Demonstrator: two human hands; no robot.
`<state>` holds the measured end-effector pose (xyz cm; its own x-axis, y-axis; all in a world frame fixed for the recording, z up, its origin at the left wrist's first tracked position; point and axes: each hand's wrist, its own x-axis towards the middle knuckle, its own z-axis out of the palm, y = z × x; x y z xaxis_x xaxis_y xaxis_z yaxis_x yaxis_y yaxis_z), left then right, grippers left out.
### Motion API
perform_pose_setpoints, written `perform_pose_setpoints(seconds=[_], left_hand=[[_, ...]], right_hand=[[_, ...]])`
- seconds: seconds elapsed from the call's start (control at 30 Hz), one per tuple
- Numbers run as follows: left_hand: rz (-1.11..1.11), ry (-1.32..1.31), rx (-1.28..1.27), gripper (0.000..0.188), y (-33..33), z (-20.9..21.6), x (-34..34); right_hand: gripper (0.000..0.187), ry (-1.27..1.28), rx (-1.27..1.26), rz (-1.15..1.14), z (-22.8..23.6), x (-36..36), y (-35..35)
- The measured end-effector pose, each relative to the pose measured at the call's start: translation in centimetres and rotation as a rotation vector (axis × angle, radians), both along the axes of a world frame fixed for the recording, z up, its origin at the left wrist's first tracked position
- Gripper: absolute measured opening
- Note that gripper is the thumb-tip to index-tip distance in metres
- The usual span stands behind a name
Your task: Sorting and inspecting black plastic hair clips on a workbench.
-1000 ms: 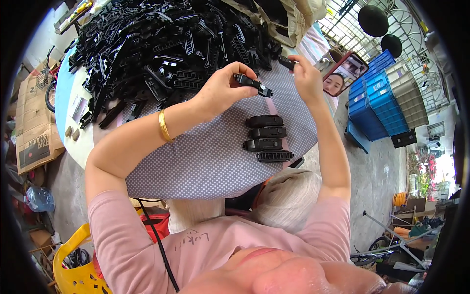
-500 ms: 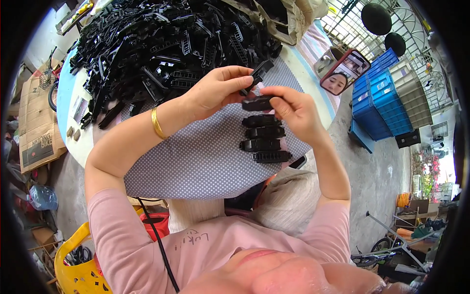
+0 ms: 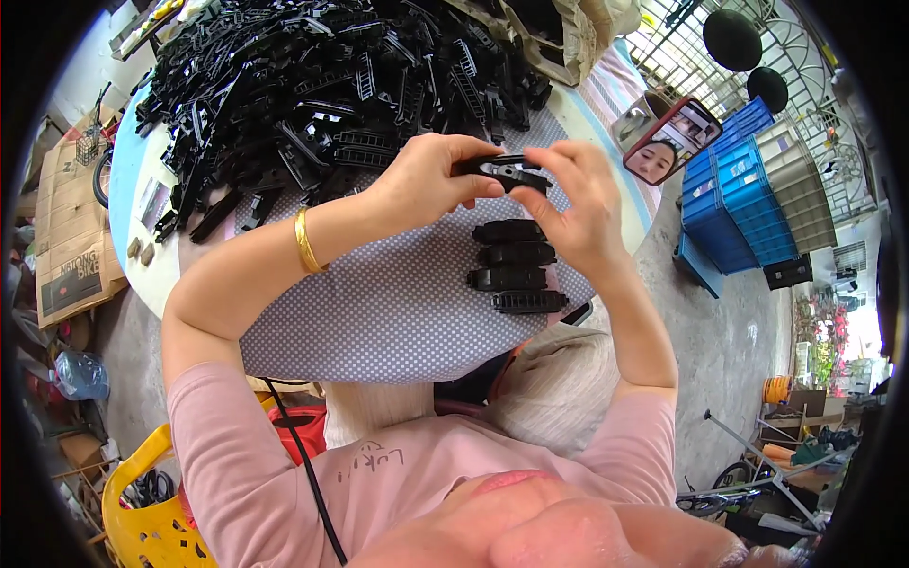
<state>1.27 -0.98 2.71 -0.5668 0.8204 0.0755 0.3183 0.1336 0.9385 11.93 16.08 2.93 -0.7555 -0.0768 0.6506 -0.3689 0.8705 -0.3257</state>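
Between my two hands is a long black plastic part (image 3: 514, 173) with an open, grooved middle, raised above the table. My left hand (image 3: 437, 180) pinches its left end between thumb and fingers. On its right end the thumb and fingers of my right hand (image 3: 579, 204) are closed. Whether it is one piece or two pressed together I cannot tell. Just below my hands, several black plastic parts (image 3: 513, 256) lie side by side in a short column on the cloth. Beyond my left hand spreads a big heap of loose black plastic parts (image 3: 275, 95), some ladder-like.
A grey dotted cloth (image 3: 379, 327) covers the near part of the round table. At the far right are a brown paper sack (image 3: 573, 52), a metal cup (image 3: 641, 112) and a phone (image 3: 653, 161) propped up. Stacked blue crates (image 3: 720, 204) stand on the floor beyond.
Half a second ago each hand held a separate black part. Now my hands have come together on one black shape, turned level, and my right hand has moved slightly up.
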Motion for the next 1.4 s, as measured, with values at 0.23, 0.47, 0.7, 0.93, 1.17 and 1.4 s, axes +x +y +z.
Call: perform_pose_setpoints(seconds=[0.23, 0.47, 0.7, 0.93, 1.17, 1.4], left_hand=[[-0.078, 0.533, 0.153, 0.027, 0.1, -1.4, 0.2], [-0.095, 0.604, 0.179, 0.033, -0.1, -1.6, -0.1], [-0.102, 0.508, 0.168, 0.033, 0.3, -1.4, 0.0], [-0.047, 0.260, 0.058, 0.041, 0.3, -1.7, -0.3], [-0.158, 0.637, 0.072, 0.038, 0.1, -2.4, -0.3], [-0.061, 0.827, 0.017, 0.034, -0.7, -0.4, -1.1]], right_hand=[[0.048, -0.312, 0.066, 0.054, -0.1, 0.3, 0.9], [0.031, -0.181, 0.033, 0.043, -0.4, 0.2, 0.8], [0.028, -0.328, -0.153, 0.043, -0.5, 0.2, 1.2], [0.031, -0.431, -0.310, 0.104, -0.5, -0.3, 1.7], [0.033, -0.438, -0.159, 0.215, -0.6, -0.2, 2.7], [0.030, -0.605, -0.137, 0.261, 0.5, -1.6, 4.4]])
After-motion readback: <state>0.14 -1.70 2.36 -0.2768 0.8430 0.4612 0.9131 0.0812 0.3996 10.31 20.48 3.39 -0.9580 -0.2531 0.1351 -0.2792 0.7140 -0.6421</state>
